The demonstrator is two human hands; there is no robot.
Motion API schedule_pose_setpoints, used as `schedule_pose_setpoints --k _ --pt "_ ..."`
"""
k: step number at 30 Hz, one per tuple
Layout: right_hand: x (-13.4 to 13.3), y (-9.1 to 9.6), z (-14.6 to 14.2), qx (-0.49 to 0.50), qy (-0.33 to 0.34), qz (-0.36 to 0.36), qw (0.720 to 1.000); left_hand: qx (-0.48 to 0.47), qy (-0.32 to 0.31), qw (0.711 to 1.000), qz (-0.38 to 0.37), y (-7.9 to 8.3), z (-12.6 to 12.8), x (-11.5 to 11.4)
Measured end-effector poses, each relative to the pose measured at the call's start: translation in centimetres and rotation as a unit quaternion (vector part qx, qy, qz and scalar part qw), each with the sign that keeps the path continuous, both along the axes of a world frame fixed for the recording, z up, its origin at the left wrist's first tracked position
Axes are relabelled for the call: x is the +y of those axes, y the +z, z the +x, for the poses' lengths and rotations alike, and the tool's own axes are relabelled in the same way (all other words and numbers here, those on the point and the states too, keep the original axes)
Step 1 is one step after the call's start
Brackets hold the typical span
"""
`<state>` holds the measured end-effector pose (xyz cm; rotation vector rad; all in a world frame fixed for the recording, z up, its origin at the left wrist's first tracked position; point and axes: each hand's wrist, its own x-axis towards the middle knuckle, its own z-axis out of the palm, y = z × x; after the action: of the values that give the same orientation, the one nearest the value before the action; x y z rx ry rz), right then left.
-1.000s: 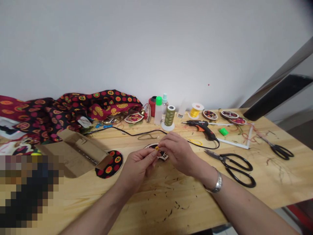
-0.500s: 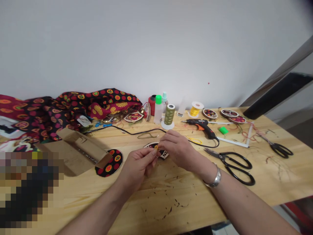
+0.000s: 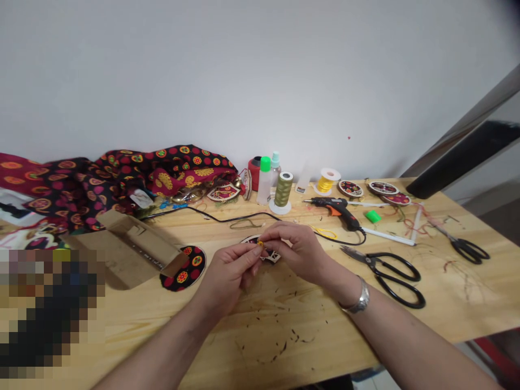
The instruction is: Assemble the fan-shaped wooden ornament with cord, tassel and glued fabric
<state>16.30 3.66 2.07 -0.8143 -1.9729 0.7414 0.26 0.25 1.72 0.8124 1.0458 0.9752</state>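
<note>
Pinched between the thumb and forefinger of my left hand [image 3: 229, 273] is a small yellow piece [image 3: 260, 244]; what it is exactly I cannot tell at this size. My right hand [image 3: 298, 250] meets it from the other side, its fingertips pressed together on the same piece. Both hands hover just above the pale wooden table [image 3: 284, 325], over a flat cut-out ornament in dark patterned fabric [image 3: 271, 257] that lies partly hidden under my right fingers. Large black-handled scissors [image 3: 385, 271] lie to my right, a round disc of black fabric with red and yellow dots [image 3: 183, 268] and an open brown cardboard box [image 3: 130, 246] to my left.
</note>
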Motion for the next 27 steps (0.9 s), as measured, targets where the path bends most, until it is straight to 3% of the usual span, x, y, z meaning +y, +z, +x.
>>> schedule_pose_setpoints --k 4,11,19,27 --pt "-0.35 0.46 -0.23 0.028 -0.002 -0.071 0.997 -0.008 0.011 1.000 -0.004 -0.04 -0.04 0.08" --pt "-0.52 0.44 -0.40 0.072 -0.005 -0.114 0.991 0.028 0.015 0.999 0.018 -0.12 -0.13 0.00" --pt "-0.68 0.61 -0.34 0.017 -0.037 -0.092 0.995 0.173 -0.011 0.981 0.092 -0.02 -0.17 -0.31" --pt "-0.71 0.86 -0.33 0.023 -0.094 -0.104 0.990 0.157 -0.004 0.984 0.081 0.27 0.14 -0.27"
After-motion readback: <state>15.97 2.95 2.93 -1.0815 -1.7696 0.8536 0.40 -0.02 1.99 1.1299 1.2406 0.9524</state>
